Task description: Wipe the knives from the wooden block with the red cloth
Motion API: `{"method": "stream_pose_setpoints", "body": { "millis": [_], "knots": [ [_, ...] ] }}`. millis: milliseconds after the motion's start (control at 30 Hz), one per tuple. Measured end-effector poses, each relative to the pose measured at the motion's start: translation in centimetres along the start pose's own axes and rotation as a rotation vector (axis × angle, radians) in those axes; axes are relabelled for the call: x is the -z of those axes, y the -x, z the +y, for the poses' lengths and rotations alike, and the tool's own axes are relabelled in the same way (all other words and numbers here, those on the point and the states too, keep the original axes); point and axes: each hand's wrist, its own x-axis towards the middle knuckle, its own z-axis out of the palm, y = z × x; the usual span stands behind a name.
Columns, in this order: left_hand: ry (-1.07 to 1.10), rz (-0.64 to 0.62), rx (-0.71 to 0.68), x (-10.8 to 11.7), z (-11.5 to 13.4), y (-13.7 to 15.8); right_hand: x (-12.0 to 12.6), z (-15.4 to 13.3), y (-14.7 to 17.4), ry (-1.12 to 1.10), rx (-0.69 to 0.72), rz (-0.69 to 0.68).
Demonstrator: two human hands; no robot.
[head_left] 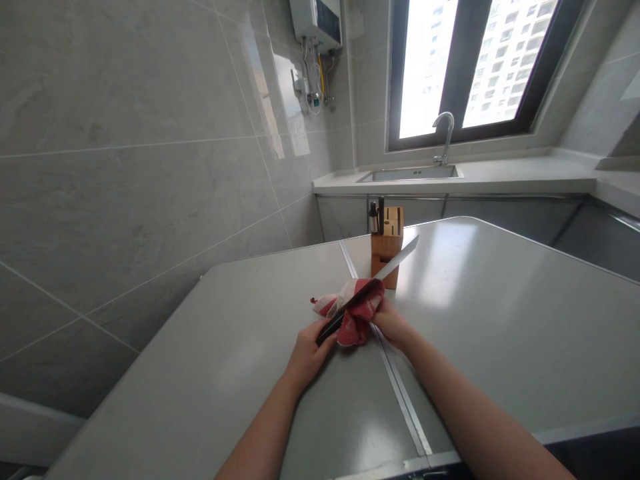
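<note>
My left hand [309, 348] is closed around the black handle of a long knife [397, 259], whose blade points away to the upper right. A red and white cloth [356, 327] is bunched about the blade near the handle. My right hand [389, 323] grips the cloth from the right side, its fingers partly hidden behind it. Just beyond the blade stands a wooden knife block [387, 247], upright on the table, with black-handled tools in its left slots and other slots open. The blade passes in front of the block in this view.
The pale table [240, 333] has a metal strip [400, 393] running across it. Behind it are a counter with a sink [410, 175] and a curved faucet [445, 137] below a window. A tiled wall [150, 200] rises at left, with a water heater [317, 25] mounted on it.
</note>
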Motion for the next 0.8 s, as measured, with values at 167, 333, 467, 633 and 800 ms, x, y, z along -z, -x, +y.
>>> {"method": "stream_pose_setpoints", "body": {
  "millis": [167, 333, 467, 633, 800],
  "knots": [
    [-0.001, 0.014, 0.004, 0.0, 0.0, 0.0, 0.3, 0.5, -0.1, -0.01, -0.031, 0.052],
    [0.017, 0.057, 0.013, 0.0, 0.0, 0.1, 0.3, 0.6, -0.1, -0.036, -0.051, 0.072],
    [0.02, 0.106, 0.023, 0.1, -0.1, 0.0, 0.3, 1.0, 0.0, -0.055, -0.058, 0.075],
    [0.01, 0.122, 0.047, 0.1, -0.2, -0.1, 0.4, 1.5, 0.2, -0.02, -0.074, 0.018],
    [0.026, 0.084, 0.041, 0.1, 0.0, -0.1, -0.4, -0.6, 0.6, 0.004, -0.084, -0.065]
  ]
}}
